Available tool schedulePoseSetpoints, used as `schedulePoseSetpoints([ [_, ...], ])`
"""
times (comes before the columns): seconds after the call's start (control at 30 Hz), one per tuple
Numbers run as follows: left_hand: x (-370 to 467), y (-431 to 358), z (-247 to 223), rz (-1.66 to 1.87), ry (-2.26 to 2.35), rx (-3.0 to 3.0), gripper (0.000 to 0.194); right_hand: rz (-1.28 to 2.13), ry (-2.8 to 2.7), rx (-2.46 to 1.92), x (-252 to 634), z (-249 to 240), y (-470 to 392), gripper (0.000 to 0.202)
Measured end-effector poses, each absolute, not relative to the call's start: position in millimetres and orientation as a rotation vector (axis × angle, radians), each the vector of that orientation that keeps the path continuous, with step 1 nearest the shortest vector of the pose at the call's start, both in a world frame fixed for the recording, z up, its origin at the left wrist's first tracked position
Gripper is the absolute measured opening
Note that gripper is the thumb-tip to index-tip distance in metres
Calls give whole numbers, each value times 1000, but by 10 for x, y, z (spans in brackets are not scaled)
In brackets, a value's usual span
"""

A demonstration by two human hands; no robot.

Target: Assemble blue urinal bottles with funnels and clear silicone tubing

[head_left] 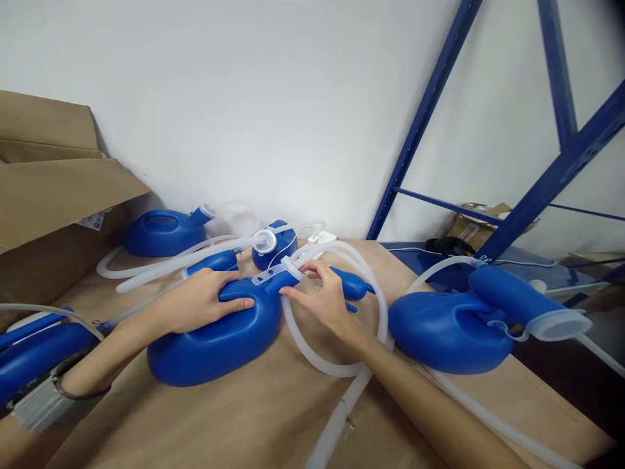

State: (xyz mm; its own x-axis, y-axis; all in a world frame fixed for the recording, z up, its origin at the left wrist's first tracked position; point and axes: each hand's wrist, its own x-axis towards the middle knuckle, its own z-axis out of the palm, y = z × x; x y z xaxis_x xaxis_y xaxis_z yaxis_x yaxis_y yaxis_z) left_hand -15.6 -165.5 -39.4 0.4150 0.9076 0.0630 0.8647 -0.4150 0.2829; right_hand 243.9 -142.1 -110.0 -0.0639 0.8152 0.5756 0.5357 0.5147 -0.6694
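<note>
A blue plastic urinal bottle (215,355) lies on its side on the brown tabletop, its neck pointing to the upper right. My left hand (208,301) grips its handle, thumb on the near side. At the bottle's mouth, my right hand (317,293) holds the white cap (291,268) between thumb and fingers. A perforated white strap (267,274) runs along the neck by the cap. From near the cap, a translucent hose (312,358) curls below and behind my right forearm. Just beyond that hand lies a blue funnel-shaped piece (352,284).
Another blue bottle (444,332) with a blue tube-shaped piece (522,296) on it stands right. More blue bottles lie behind (161,233) and at far left (43,361). An open cardboard box (63,189) borders the left. Blue shelving (424,124) rises at the right.
</note>
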Motion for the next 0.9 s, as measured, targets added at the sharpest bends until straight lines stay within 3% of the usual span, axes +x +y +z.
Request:
schedulePoseSetpoints([
  [0.37, -165, -1640, -416, 310, 1567, 2465, 65, 744, -1857, -1045, 2365, -1075, -1395, 90],
  [0.9, -136, -1623, -397, 295, 1522, 2512, 60, 710, -1793, -1061, 2367, -1176, -1386, 70],
])
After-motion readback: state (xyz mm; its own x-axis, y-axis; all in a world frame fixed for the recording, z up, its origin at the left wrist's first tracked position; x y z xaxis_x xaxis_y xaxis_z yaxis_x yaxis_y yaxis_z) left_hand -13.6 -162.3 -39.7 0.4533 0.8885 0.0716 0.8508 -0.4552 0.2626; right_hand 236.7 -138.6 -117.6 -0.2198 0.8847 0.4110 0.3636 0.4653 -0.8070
